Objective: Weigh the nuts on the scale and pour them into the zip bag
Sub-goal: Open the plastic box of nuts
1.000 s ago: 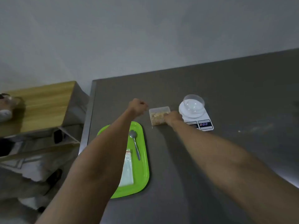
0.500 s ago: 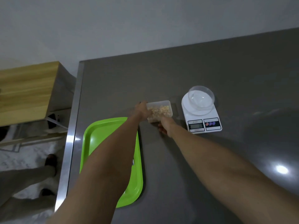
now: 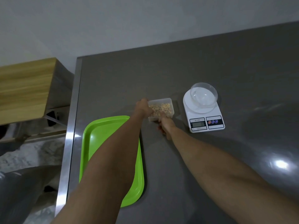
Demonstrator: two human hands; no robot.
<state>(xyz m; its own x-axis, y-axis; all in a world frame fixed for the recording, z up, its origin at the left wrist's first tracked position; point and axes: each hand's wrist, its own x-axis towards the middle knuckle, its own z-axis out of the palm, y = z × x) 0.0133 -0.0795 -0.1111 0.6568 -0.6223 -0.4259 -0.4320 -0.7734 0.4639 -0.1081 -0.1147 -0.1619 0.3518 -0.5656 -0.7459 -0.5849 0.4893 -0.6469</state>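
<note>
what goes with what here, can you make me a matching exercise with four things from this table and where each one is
Things:
1. clear bowl
2. nut container
3. green tray
4. scale

Places:
a. between the two hands
b. under the left forearm
c. on top of the scale
d. right of the nut container

Pairs: 1-c, 2-a, 3-b, 4-d

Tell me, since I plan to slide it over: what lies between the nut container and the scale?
Nothing: the head view shows only bare grey table between the nut container and the scale.
</note>
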